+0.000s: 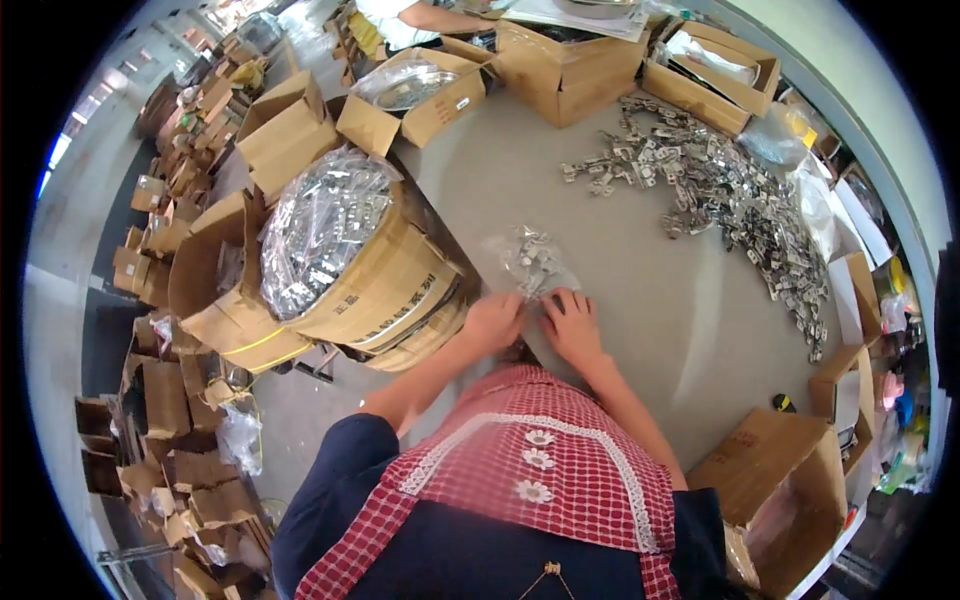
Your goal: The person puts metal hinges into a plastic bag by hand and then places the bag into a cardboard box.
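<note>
A clear plastic bag (537, 268) with several small silvery metal parts inside lies on the grey table, just beyond my hands. My left hand (495, 321) is closed at the bag's near left edge, its fingertips pinching the plastic. Beside it, my right hand (573, 326) grips the near right edge with bent fingers. A narrow gap separates the two hands. Further right, a long curved heap of loose metal parts, which look like hinge pieces (735, 190), spreads over the table. The undersides of my fingers are hidden.
Left of the table stands a large carton (385, 290) heaped with filled clear bags (325, 230). Open boxes (570, 65) line the far edge, where another person's arm (445, 18) shows. An open carton (785, 490) sits near right, by a small black-and-yellow object (784, 403).
</note>
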Demonstrator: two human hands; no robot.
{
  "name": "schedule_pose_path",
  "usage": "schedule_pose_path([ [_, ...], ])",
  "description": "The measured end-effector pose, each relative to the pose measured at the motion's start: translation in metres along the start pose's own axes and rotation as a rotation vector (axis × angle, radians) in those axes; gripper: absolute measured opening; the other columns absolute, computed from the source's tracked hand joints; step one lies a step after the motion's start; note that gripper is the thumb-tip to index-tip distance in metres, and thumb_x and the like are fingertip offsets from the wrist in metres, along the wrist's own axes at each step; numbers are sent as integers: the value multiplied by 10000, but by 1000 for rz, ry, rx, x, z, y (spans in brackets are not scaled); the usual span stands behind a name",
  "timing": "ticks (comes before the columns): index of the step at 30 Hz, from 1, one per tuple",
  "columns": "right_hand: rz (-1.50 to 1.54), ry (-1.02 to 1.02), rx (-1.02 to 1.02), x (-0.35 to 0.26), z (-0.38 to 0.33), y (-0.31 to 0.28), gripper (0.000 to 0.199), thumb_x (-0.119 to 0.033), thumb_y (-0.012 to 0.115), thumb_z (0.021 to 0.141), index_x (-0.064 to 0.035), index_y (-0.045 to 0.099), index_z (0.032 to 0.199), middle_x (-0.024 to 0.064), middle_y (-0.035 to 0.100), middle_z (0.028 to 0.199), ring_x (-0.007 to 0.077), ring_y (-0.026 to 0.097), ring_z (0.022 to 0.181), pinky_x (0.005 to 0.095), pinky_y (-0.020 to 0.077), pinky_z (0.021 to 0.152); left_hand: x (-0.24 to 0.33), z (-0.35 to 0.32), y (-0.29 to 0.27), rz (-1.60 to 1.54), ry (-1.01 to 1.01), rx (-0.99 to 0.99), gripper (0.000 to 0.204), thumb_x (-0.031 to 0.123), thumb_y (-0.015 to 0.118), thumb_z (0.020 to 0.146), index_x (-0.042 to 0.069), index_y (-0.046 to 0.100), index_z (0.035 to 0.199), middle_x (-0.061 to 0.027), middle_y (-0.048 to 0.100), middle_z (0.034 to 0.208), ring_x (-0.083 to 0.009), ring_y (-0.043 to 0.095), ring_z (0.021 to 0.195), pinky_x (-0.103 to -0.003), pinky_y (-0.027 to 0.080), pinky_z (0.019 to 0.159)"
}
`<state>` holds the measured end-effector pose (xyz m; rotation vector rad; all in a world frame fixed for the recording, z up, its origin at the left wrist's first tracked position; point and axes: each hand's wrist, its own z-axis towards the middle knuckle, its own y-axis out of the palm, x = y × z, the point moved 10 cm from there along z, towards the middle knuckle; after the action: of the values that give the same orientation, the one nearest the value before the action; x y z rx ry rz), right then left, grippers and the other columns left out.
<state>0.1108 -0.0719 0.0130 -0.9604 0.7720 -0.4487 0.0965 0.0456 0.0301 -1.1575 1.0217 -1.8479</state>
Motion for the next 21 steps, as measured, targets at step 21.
schedule_pose_path([
  [21, 54, -15, 100, 15, -14, -4, 329, -86, 582, 796, -56, 586, 1124, 103, 566, 1168, 303, 513, 1073, 431, 404, 928, -43, 87, 17, 241, -200, -158, 372, 188, 643, 727, 55, 572, 1067, -175, 582, 1046, -338, 566, 1039, -441, 457, 883],
])
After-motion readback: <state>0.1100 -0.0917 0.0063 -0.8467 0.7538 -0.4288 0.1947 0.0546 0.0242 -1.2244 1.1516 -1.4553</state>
